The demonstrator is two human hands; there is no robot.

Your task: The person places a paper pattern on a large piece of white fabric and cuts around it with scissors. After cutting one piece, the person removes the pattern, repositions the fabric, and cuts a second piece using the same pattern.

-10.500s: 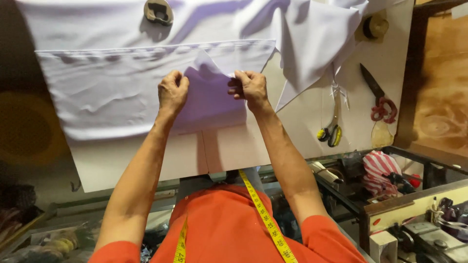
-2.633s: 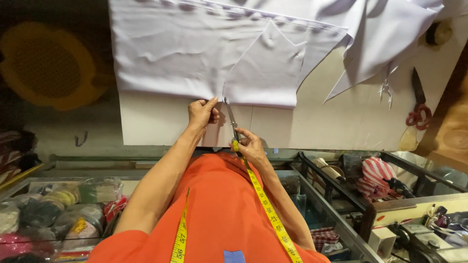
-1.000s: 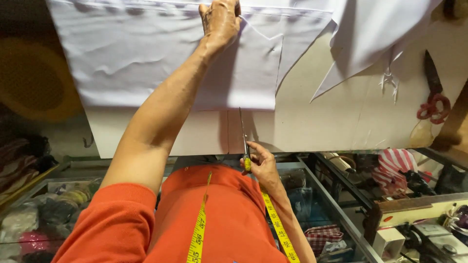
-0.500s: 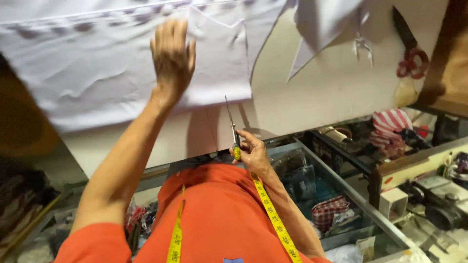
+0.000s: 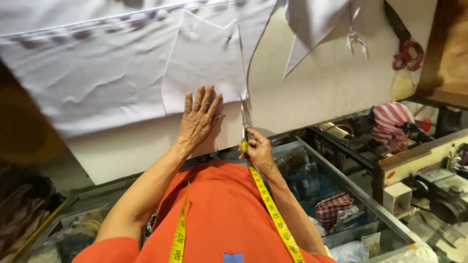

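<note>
— What is the person wearing?
— An orange short-sleeved top [image 5: 214, 209]; the sleeves end above the elbows, so both forearms are bare down to the left hand [image 5: 199, 117] and right hand [image 5: 258, 151].
— Anything on the top itself?
— A small blue patch [image 5: 233, 257] sits at the middle of the chest, at the bottom of the view.
— Anything around the neck?
— A yellow tape measure [image 5: 273, 214] with black marks hangs in two strands down the front of the top, one on each side.
— Rings, watch, gloves?
— The fingers [image 5: 202, 100] show bare.
</note>
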